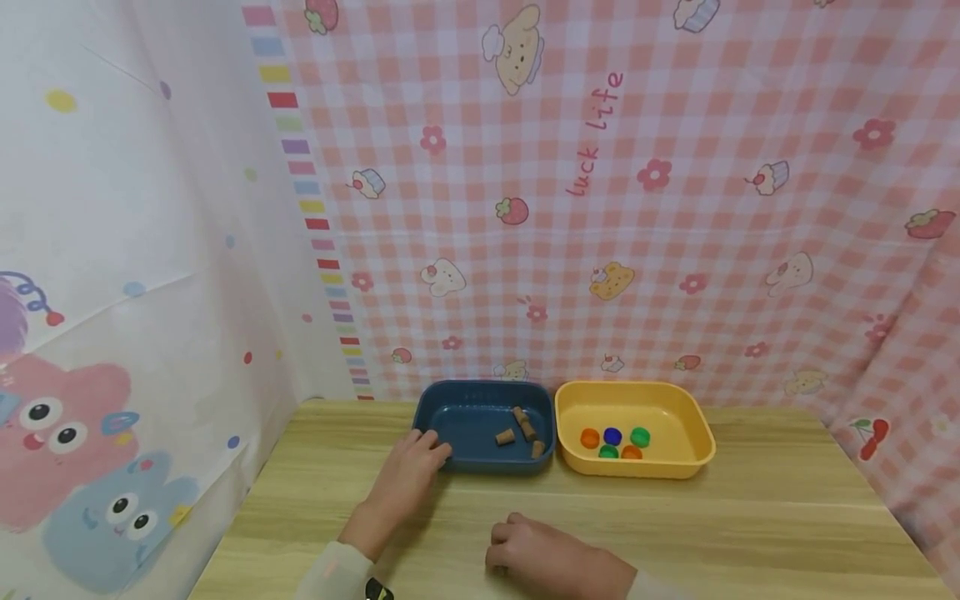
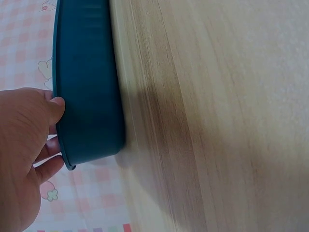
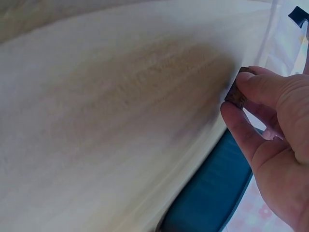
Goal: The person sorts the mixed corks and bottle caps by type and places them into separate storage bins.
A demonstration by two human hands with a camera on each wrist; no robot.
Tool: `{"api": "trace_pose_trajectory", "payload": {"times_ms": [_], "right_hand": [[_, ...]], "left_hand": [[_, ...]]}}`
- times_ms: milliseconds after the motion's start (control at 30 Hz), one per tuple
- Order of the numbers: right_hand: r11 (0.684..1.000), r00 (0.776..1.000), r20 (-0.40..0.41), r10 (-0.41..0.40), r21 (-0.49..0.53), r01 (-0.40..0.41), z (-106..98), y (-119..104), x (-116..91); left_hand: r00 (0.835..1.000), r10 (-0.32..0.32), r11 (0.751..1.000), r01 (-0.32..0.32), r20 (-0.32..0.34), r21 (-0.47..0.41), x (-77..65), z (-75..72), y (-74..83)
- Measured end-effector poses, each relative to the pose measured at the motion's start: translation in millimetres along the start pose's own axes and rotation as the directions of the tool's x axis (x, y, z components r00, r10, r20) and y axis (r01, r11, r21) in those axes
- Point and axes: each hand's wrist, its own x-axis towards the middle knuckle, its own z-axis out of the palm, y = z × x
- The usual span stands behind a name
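Note:
My left hand (image 1: 408,471) is at the near left corner of a dark blue tray (image 1: 487,468). In the left wrist view its thumb (image 2: 57,108) lies on the outside of the tray wall and the fingers reach over the rim, pinching it. My right hand (image 1: 551,557) is low over the table in front of the trays. Between its thumb and fingertip it pinches a small brown cork (image 3: 236,92), seen in the right wrist view; the hand hides it in the head view. Several brown corks (image 1: 505,437) lie toward the right side of the blue tray.
A yellow tray (image 1: 693,468) stands just right of the blue one, holding several small round pieces, such as an orange one (image 1: 590,438) and a green one (image 1: 640,437). Behind the wooden table (image 1: 780,517) hangs a pink checked cloth (image 1: 675,233); a white printed cloth (image 1: 150,275) hangs at left.

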Motion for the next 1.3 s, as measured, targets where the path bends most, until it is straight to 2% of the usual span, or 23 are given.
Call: {"api": "trace_pose_trajectory", "payload": {"times_ms": [200, 500, 767, 833, 1000, 1300], "right_hand": [[0.997, 0.999, -0.031, -0.028, -0.075, 0.025, -5.3, 6.6, -3.3], [0.996, 0.996, -0.078, -0.031, -0.081, 0.025, -26.7, 10.6, -6.7], [0.997, 0.996, -0.088, 0.027, -0.073, -0.034, -50.4, 13.0, -11.6], [0.995, 0.994, -0.109, 0.024, -0.093, -0.035, -56.7, 13.3, -12.9], [0.982, 0.979, -0.200, -0.042, -0.188, 0.004, -68.6, 16.5, -13.5], [0.949, 0.965, -0.259, -0.035, -0.312, -0.049, -87.8, 25.5, -6.9]], "left_hand": [[1.000, 0.011, 1.000, -0.011, -0.007, 0.009, 1.0, 0.4, -0.7], [1.000, 0.009, 1.000, -0.009, 0.017, 0.014, 1.0, 2.0, -1.6], [1.000, 0.013, 1.000, -0.013, -0.002, 0.020, 2.6, 0.7, 0.0], [1.000, 0.014, 1.000, -0.014, 0.002, 0.021, 2.8, 0.8, 0.1], [1.000, 0.010, 1.000, -0.010, 0.008, 0.004, 2.0, 2.5, -1.1], [1.000, 0.007, 1.000, -0.007, -0.001, 0.003, -0.1, 4.4, -2.0]]}}
